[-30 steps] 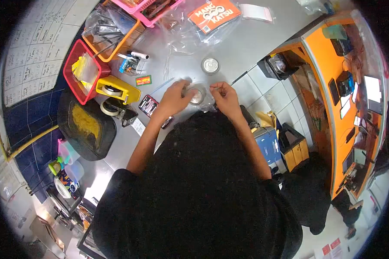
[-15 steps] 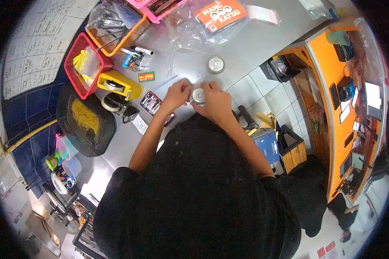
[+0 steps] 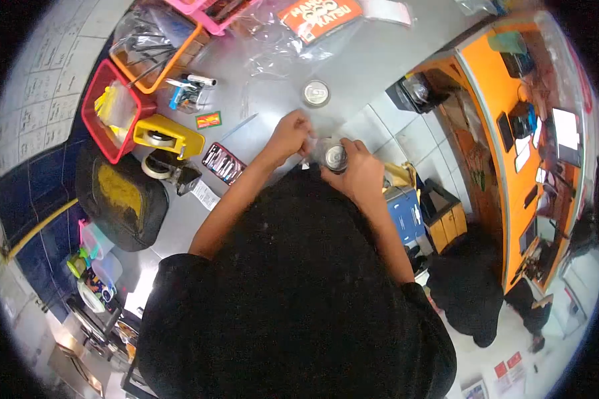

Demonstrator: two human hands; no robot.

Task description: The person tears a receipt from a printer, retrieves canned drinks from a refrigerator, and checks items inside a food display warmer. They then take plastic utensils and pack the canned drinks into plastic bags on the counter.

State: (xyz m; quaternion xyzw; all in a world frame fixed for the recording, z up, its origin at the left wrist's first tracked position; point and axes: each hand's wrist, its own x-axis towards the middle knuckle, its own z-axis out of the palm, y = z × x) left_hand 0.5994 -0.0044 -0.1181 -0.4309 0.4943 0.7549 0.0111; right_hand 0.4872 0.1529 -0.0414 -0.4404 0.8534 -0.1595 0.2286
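My right hand (image 3: pixel 365 171) is wrapped round the side of a can (image 3: pixel 336 157) with a silver pull-tab lid, seen from above. Its body looks clear, though the fingers and the lid hide most of it. To the left of the can, my left hand (image 3: pixel 290 138) is closed with its fingertips pinched; whatever they grip, thin and clear perhaps, is too small to make out. Beyond both hands, a second can (image 3: pixel 316 93) with a silver lid stands upright. A phone (image 3: pixel 223 163) with a lit screen lies left of my left forearm.
On the left of the metal table (image 3: pixel 266 100) are a yellow tape dispenser (image 3: pixel 180 138), a red basket (image 3: pixel 86 106), an orange basket (image 3: pixel 173 70) and a dark chair-like pad (image 3: pixel 123 193). An orange-and-white packet (image 3: pixel 319 18) lies on plastic film at the back. An orange shelf counter (image 3: pixel 489 100) stands right.
My right hand has moved the can to the right, away from my left hand. The two hands are now farther apart. The whole view has shifted slightly.
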